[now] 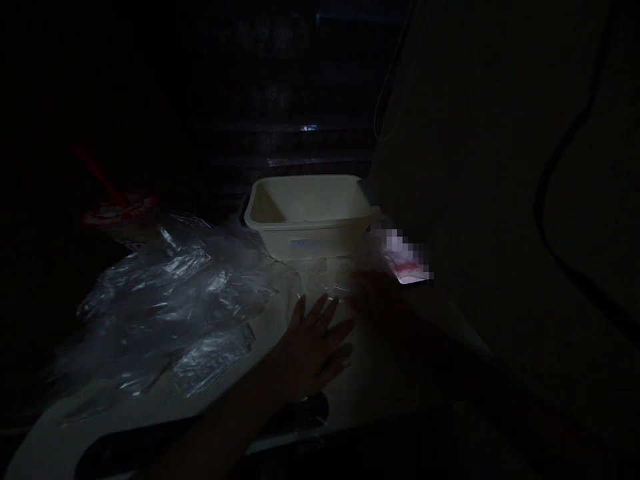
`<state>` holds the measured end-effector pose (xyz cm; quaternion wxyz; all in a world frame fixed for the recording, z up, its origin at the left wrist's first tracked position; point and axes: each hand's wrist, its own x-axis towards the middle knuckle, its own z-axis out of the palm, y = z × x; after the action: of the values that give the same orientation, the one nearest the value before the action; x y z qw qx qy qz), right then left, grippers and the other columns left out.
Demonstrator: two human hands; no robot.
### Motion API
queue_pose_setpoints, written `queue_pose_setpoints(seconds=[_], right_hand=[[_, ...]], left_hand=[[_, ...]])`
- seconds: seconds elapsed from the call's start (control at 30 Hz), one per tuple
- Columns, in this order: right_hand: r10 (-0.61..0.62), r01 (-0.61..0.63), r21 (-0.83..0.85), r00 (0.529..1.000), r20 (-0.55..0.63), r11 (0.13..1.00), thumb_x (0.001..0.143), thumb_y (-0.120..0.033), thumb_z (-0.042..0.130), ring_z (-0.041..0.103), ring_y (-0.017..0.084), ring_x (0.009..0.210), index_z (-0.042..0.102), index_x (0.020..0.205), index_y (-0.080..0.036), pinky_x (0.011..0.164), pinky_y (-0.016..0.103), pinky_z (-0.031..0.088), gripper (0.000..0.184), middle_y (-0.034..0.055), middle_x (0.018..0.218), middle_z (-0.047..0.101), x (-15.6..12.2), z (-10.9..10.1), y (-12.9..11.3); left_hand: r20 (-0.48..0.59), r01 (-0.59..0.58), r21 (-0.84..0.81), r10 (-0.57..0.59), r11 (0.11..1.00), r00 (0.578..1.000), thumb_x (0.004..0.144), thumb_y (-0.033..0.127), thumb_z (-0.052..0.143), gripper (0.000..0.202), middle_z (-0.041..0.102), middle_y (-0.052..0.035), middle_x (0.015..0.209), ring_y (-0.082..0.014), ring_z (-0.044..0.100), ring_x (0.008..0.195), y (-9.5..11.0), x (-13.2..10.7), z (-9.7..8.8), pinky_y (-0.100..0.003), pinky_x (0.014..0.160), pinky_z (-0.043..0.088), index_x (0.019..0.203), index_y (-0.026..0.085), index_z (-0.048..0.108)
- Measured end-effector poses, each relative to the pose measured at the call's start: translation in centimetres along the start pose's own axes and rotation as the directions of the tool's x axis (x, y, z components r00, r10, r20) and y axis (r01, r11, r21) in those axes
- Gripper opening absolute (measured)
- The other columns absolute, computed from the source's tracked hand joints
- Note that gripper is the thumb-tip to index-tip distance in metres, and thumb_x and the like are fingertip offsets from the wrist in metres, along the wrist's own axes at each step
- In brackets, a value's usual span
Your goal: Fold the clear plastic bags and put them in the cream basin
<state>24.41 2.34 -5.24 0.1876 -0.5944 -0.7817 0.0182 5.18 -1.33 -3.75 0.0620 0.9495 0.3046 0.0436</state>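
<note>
My left hand lies palm down over the pale table top, its fingers stretched out and apart. The left fingertips are at the near edge of a flat sheet of clear plastic, which looks like a bag. Close on the right is my right hand, deep in shadow. Its fingers look curled together at the right edge of that plastic; what they hold, if anything, is too dark to make out. Left of the hands spreads a heap of crumpled clear plastic bags, with a smaller folded piece at its front.
A cream plastic tub stands behind the hands. Right of it lies a lit, blurred-out phone-like screen. A cup with a red straw stands at far left. The table has dark slots along its front; a cable hangs right.
</note>
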Motion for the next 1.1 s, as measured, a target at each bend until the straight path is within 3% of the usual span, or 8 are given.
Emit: queue_pose_setpoints(seconds=[0.13,0.23,0.5,0.73,1.1], right_hand=[[-0.041,0.04,-0.026,0.999,-0.024,0.999,0.071,-0.037,0.048,0.048,0.024,0.086,0.05,0.101,-0.013,0.074,0.037,0.036,0.038,0.0114,0.095,0.055,-0.2,0.1,-0.1],[-0.09,0.09,-0.03,0.996,-0.012,0.996,0.07,-0.035,0.049,0.048,0.025,0.088,0.049,0.102,-0.012,0.075,0.038,0.036,0.039,0.0121,0.097,0.055,-0.5,0.0,0.3],[-0.14,0.14,0.006,0.988,0.059,0.99,0.06,-0.04,0.057,0.047,0.026,0.091,0.046,0.106,-0.014,0.073,0.038,0.038,0.055,0.0125,0.102,0.053,-1.7,-0.9,1.5],[-0.155,0.155,0.026,0.988,0.019,0.988,0.068,-0.035,0.05,0.049,0.023,0.087,0.049,0.103,-0.014,0.074,0.036,0.037,0.041,0.0112,0.098,0.055,-1.4,-0.6,0.9],[-0.239,0.239,-0.024,0.971,0.004,0.971,0.067,-0.043,0.05,0.048,0.024,0.088,0.049,0.104,-0.014,0.075,0.039,0.035,0.047,0.0109,0.095,0.056,-2.4,0.0,0.7]], left_hand=[[-0.002,0.048,-0.003,-0.048,0.999,0.999,0.083,0.044,0.021,0.056,0.016,-0.0126,0.133,-0.0256,0.004,0.122,0.0,0.0,0.0,-0.052,0.093,0.004,0.128,0.013,0.011],[0.006,0.057,0.0,-0.057,0.998,0.998,0.083,0.045,0.018,0.056,0.019,-0.0139,0.132,-0.025,0.006,0.122,0.0,0.1,0.0,-0.052,0.093,0.003,0.127,0.01,0.017],[-0.006,0.033,-0.006,-0.033,0.999,0.999,0.084,0.044,0.018,0.05,0.024,-0.011,0.131,-0.0245,0.011,0.121,-0.2,0.1,-0.1,-0.053,0.092,0.002,0.124,0.015,0.027],[-0.031,0.022,0.017,-0.022,1.0,0.999,0.084,0.04,0.019,0.046,0.027,-0.0107,0.13,-0.0246,0.011,0.121,-0.4,0.3,0.0,-0.053,0.092,0.002,0.121,0.016,0.032],[-0.053,0.034,0.052,-0.031,0.998,0.998,0.085,0.04,0.018,0.043,0.028,-0.0087,0.13,-0.0249,0.01,0.121,-0.5,0.1,0.2,-0.053,0.092,0.003,0.119,0.02,0.035]])
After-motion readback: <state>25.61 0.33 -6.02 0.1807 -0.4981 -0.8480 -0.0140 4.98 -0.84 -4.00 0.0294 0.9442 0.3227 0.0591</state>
